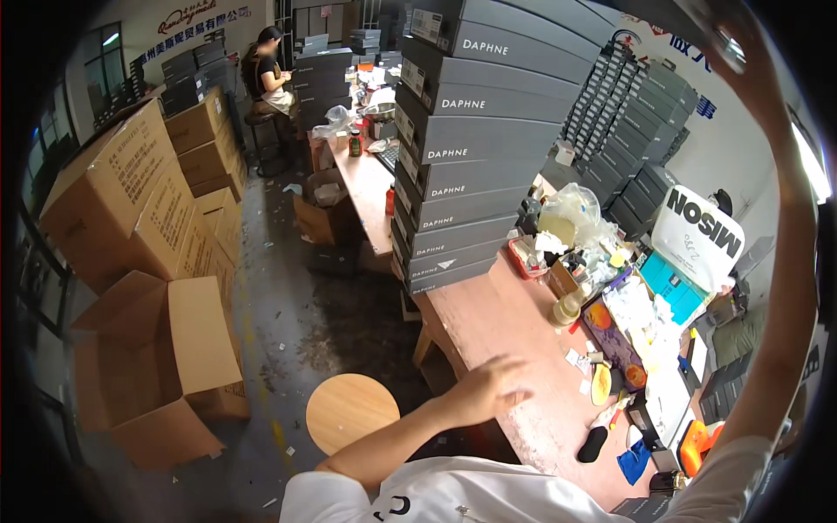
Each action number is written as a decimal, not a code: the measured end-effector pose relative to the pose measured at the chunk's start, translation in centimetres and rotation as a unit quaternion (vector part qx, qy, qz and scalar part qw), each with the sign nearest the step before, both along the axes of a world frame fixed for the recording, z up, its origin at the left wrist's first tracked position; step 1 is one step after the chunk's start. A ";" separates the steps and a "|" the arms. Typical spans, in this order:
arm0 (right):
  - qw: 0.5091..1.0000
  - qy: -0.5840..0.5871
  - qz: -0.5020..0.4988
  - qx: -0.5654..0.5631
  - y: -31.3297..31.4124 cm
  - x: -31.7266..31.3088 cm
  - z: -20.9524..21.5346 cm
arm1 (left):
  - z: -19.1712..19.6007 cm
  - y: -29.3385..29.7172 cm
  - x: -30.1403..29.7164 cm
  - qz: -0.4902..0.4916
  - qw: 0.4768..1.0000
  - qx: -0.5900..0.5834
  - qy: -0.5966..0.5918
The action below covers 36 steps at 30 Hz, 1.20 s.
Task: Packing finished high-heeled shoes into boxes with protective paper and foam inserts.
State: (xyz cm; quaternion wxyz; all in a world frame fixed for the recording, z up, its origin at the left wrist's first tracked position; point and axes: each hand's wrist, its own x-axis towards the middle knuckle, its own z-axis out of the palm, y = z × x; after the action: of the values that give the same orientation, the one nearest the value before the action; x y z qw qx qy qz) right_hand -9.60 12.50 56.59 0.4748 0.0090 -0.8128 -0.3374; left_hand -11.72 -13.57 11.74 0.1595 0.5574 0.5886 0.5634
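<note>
My left hand (488,390) hovers over the pinkish worktable (484,318) with its fingers apart and nothing in them. My right arm is raised along the right side, and my right hand (745,74) reaches up to the top right corner. Its fingers run into the dark rim beside a small shiny spot, so I cannot make out whether they grip anything. Beyond my left hand, a tall stack of dark grey shoe boxes (488,139) stands on the table. A glass jar (567,309) and a patterned box (615,344) stand to the right of that hand.
A round wooden stool (353,414) stands left of the table. An open cardboard carton (205,340) sits on the floor, with closed cartons (131,187) behind it. Farther off sits a co-worker (268,74). Clutter, including a blue cloth (634,462), covers the table's right side.
</note>
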 end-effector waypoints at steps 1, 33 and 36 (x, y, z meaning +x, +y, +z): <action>1.000 0.016 0.001 -0.008 1.6 4.2 -1.7 | 0.7 1.4 0.2 -0.013 0.997 0.028 -0.065; 0.117 0.190 -0.147 -0.964 -5.3 21.1 -65.3 | -23.8 14.4 -0.2 -0.067 0.668 -0.327 -0.665; 0.090 0.294 -0.015 -0.951 -4.2 20.7 -63.1 | -22.0 15.7 -1.3 -0.130 0.667 -0.327 -0.657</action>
State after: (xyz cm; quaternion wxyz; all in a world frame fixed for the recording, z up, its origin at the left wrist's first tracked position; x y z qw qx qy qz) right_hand 11.14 8.26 -6.54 0.2849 -0.5625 -0.2544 0.7333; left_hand -13.04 2.15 -10.29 0.7487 0.0259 0.3989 0.5288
